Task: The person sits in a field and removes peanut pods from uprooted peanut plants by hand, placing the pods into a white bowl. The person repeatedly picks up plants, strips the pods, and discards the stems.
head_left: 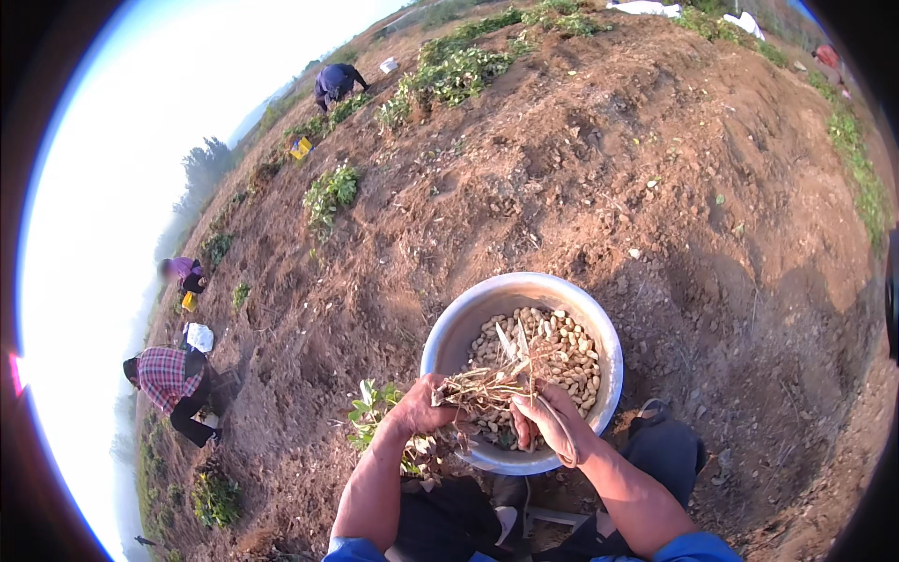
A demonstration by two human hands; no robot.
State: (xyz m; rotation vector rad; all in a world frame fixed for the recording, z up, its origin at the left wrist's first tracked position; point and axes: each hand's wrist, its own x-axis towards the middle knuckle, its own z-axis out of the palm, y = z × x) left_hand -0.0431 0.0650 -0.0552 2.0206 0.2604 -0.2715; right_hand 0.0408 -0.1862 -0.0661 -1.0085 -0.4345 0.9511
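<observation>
My left hand (423,406) is closed round a peanut plant, with its leafy top (373,408) hanging out on the left. The plant's tangled pale roots (482,389) stretch rightward over a wide metal basin (449,328). Many loose peanuts (573,361) lie in that basin. My right hand (548,423) is closed just right of the roots. It appears to hold a pair of scissors (511,343), whose two pale, pointed blades stand apart above the roots. Roots and fingers partly hide the scissors and the hand's grip.
Bare, clumpy brown soil (562,187) slopes around me. Green plants (331,192) stand in patches to the left and far off. Several people bend over the field, one in a checked shirt (165,377). Beneath me is a low metal stool frame (557,517).
</observation>
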